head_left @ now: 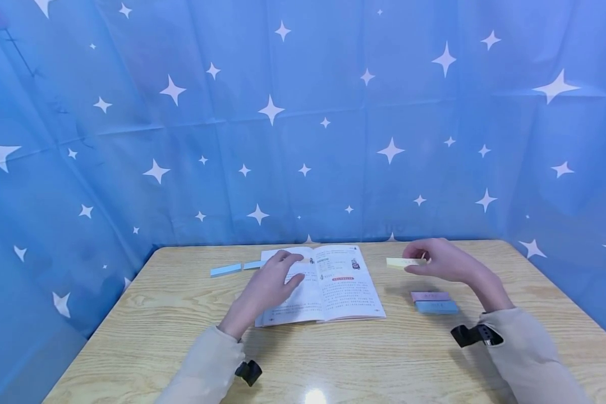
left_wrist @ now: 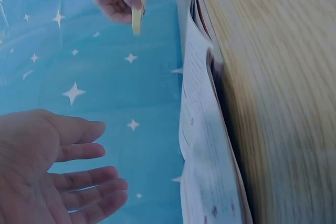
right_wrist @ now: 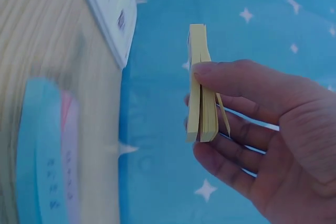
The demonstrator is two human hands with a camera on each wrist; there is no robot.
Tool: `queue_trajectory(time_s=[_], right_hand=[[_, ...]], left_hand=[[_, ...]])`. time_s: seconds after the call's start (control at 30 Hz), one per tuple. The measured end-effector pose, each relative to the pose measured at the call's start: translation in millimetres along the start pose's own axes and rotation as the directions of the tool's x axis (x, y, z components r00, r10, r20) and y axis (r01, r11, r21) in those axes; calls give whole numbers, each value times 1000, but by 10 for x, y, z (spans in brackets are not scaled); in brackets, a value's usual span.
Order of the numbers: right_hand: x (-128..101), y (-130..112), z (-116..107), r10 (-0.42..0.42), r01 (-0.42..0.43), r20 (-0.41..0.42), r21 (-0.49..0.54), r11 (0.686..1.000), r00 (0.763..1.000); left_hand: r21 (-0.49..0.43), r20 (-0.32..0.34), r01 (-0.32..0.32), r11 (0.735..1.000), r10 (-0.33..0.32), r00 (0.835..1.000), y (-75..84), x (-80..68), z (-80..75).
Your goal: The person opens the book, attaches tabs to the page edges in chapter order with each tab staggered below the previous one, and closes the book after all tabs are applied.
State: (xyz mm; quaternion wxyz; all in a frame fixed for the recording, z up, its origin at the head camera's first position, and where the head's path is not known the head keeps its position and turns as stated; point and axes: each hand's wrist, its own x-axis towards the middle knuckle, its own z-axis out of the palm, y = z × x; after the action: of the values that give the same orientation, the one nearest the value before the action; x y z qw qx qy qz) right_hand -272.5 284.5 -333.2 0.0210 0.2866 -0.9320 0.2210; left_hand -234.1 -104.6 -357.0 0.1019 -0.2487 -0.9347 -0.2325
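- Right hand (head_left: pixel 446 261): raised above the right part of the table (head_left: pixel 394 359), fingers curled, thumb and fingertips pinching a yellow sticky-note pad (head_left: pixel 403 262).
- Yellow sticky-note pad: held clear of the table surface, projecting leftward from the fingertips; the right wrist view shows the thumb (right_wrist: pixel 236 80) on one face and the fingers behind the other, with the sheets fanned slightly at the lower end.
- Pink sticky-note pad (head_left: pixel 430 295) and blue sticky-note pad (head_left: pixel 436 307): lying flat on the table, touching side by side, nearer than the right hand and just beneath it; the blue one is the nearer.
- Left hand (head_left: pixel 272 286): fingers extended and relaxed, holding nothing, positioned over the left page of the open book (head_left: pixel 333 286). The left wrist view shows the palm open and apart from the page.
- Open book: flat on the table centre, to the left of the yellow pad.
- Two light-blue pads (head_left: pixel 225 270): far left of the book, well apart from both hands.
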Motion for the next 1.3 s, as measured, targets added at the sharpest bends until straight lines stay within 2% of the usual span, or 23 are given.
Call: queue_trajectory(time_s=[0.27,0.5,0.67,0.87,1.03,1.3], right_hand=[[51,-309,24,-78,78,-8,3,997,997],[70,-540,73,-95,95,-18,-13,995,995],[90,-664,117,-146,146,-30,4,989,989],[100,-786,185,-222,222,-53,-12,975,974],[101,-908,236,-269,269,-48,4,963,962],[93,-1084,314,-361,363,-64,34,931,930]], left_hand=[[-19,-34,-107,994,107,994,166,-43,-33],[-7,-35,-144,990,143,989,264,-74,-42],[-6,-31,-169,986,169,985,337,-98,-47],[3,-22,-217,976,217,976,421,-126,-52],[-8,-9,-228,974,228,974,471,-144,-46],[-4,-43,-279,960,279,959,528,-157,-9]])
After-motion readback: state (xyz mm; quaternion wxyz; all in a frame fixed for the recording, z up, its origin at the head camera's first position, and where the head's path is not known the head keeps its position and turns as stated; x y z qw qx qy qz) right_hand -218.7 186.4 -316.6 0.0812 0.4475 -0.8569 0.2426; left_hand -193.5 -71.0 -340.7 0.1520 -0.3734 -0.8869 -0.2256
